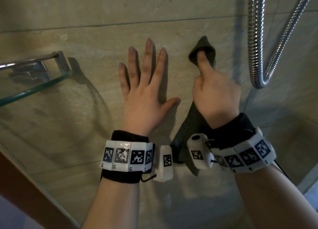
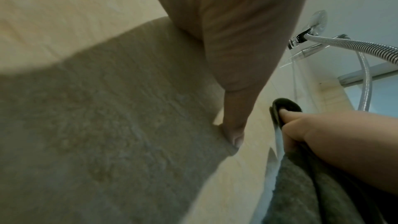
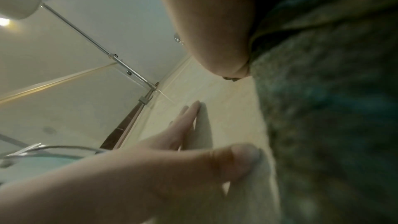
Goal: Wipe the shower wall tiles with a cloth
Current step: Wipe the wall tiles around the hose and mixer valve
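Beige stone-look wall tiles [image 1: 89,39] fill the head view. My left hand [image 1: 144,84] lies flat on the tile with fingers straight and spread, holding nothing. Just to its right my right hand [image 1: 215,96] grips a dark grey-green cloth [image 1: 203,48]; the index finger is wrapped in the cloth and presses it on the tile, and the rest of the cloth [image 1: 187,134] hangs below the wrist. In the left wrist view the cloth [image 2: 286,106] covers that fingertip beside my left thumb [image 2: 234,135]. The right wrist view is mostly filled by the cloth [image 3: 327,117].
A glass corner shelf [image 1: 34,89] with a chrome bracket [image 1: 56,60] juts out on the left. A chrome shower hose [image 1: 258,56] loops down on the right, close to the cloth. The hose fitting [image 2: 301,38] sits on the adjoining wall. A glass panel edge [image 3: 120,64] runs nearby.
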### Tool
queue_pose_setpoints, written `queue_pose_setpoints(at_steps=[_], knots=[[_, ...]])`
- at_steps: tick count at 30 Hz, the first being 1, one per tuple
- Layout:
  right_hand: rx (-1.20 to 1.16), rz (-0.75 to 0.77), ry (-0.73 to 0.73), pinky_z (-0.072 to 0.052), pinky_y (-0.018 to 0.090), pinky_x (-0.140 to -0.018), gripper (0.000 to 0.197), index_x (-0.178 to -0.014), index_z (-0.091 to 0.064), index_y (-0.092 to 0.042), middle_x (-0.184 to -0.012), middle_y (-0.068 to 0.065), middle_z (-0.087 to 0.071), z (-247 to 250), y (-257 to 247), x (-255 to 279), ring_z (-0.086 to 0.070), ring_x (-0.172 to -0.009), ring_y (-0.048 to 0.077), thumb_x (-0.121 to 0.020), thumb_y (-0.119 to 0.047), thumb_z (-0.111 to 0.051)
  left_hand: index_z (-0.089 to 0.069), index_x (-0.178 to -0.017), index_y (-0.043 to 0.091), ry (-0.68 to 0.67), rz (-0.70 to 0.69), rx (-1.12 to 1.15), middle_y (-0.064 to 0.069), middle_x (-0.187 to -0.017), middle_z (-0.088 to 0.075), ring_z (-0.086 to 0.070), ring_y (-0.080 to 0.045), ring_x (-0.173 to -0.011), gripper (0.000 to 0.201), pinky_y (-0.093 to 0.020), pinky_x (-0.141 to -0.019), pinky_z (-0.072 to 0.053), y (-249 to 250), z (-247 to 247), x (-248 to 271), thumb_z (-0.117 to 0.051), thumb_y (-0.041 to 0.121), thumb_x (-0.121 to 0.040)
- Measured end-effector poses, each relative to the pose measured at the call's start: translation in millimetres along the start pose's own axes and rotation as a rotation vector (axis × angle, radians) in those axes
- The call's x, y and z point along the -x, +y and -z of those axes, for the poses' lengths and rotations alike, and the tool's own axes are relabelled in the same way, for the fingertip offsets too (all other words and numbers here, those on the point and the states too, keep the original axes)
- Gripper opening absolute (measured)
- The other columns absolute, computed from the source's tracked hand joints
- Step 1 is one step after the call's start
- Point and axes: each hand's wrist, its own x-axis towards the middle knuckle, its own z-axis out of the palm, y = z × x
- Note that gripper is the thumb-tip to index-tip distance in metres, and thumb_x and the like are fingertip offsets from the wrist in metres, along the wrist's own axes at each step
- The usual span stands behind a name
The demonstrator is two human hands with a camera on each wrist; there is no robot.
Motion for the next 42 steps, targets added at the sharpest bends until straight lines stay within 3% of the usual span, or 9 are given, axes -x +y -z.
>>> queue_pose_setpoints(at_steps=[3,9,13,19,26,32,37,39,42], knots=[[0.022,-0.078,-0.001,-0.031,0.035,-0.068,0.06,-0.151,-0.009,-0.025,-0.081,0.011,-0.047,3.8,4.0,-7.5,-0.056,-0.088,0.034,-0.097,-0.023,-0.033,-0.003,-0.155,0.021,0.007,0.001,0.011,-0.011,-0.162,0.005,0.014,-0.037,-0.144,0.11,-0.045,-0.112,0.022,-0.1,-1.2,0.2,-0.066,0.062,-0.075],[0.023,-0.083,-0.078,-0.031,0.035,-0.067,0.061,-0.152,-0.007,-0.012,-0.096,0.018,-0.064,-9.4,0.6,18.2,-0.06,-0.092,0.037,-0.096,-0.024,-0.028,-0.001,-0.155,0.021,0.014,0.007,-0.009,-0.012,-0.162,0.005,0.012,-0.04,-0.144,0.112,-0.046,-0.111,0.023,0.9,-4.6,-0.4,-0.067,0.063,-0.075],[-0.005,-0.013,-0.129,-0.04,0.038,-0.071,0.061,-0.152,-0.007,-0.019,-0.095,0.013,-0.063,-14.2,-13.5,19.5,-0.06,-0.09,0.033,-0.097,-0.025,-0.034,-0.002,-0.155,0.021,0.013,0.003,0.013,-0.011,-0.162,0.005,0.013,-0.039,-0.144,0.108,-0.045,-0.111,0.024,-0.1,-4.1,-0.6,-0.063,0.063,-0.077],[0.041,-0.047,-0.019,-0.032,0.034,-0.063,0.061,-0.152,-0.005,-0.023,-0.081,0.009,-0.05,4.1,-14.6,-1.9,-0.059,-0.084,0.033,-0.098,-0.021,-0.033,-0.002,-0.155,0.021,0.013,-0.009,0.005,-0.011,-0.162,0.004,0.012,-0.038,-0.144,0.109,-0.045,-0.112,0.023,-1.5,-4.2,0.4,-0.063,0.065,-0.076],[-0.003,-0.09,-0.133,-0.036,0.035,-0.069,0.063,-0.152,0.0,-0.014,-0.099,0.015,-0.064,-8.9,-13.3,14.8,-0.06,-0.092,0.034,-0.098,-0.023,-0.033,-0.005,-0.155,0.019,0.039,-0.008,-0.005,-0.012,-0.162,0.002,0.012,-0.038,-0.144,0.108,-0.045,-0.112,0.022,-0.6,-3.4,0.3,-0.065,0.063,-0.076],[0.003,-0.078,-0.007,-0.034,0.036,-0.065,0.061,-0.152,-0.002,-0.015,-0.094,0.015,-0.062,5.4,-11.3,0.0,-0.059,-0.086,0.034,-0.098,-0.021,-0.031,-0.004,-0.155,0.021,0.028,-0.005,-0.003,-0.01,-0.162,0.003,0.012,-0.036,-0.144,0.11,-0.045,-0.112,0.022,-0.3,-3.2,-0.1,-0.066,0.063,-0.075],[0.004,-0.133,-0.103,-0.033,0.034,-0.068,0.067,-0.148,0.004,0.001,-0.107,0.015,-0.064,-4.3,-19.0,8.4,-0.061,-0.097,0.034,-0.097,-0.022,-0.034,-0.005,-0.155,0.02,0.04,-0.008,0.003,-0.011,-0.162,0.002,0.012,-0.037,-0.144,0.109,-0.045,-0.112,0.022,-0.7,-4.5,0.7,-0.066,0.062,-0.076],[-0.003,-0.087,-0.151,-0.039,0.035,-0.072,0.067,-0.149,0.004,-0.001,-0.109,0.014,-0.063,-6.9,-22.7,11.9,-0.06,-0.098,0.033,-0.098,-0.023,-0.033,-0.005,-0.155,0.02,0.042,-0.012,0.01,-0.011,-0.162,0.002,0.012,-0.037,-0.144,0.106,-0.045,-0.111,0.023,-0.8,-4.7,0.5,-0.063,0.063,-0.078],[-0.023,0.033,-0.113,-0.042,0.039,-0.075,0.062,-0.152,-0.007,-0.018,-0.101,0.016,-0.064,0.6,-26.6,8.0,-0.059,-0.094,0.035,-0.097,-0.023,-0.035,-0.006,-0.155,0.02,0.045,-0.012,0.023,-0.012,-0.162,0.002,0.012,-0.037,-0.144,0.104,-0.045,-0.112,0.023,-1.3,-4.9,-0.1,-0.06,0.065,-0.079]])
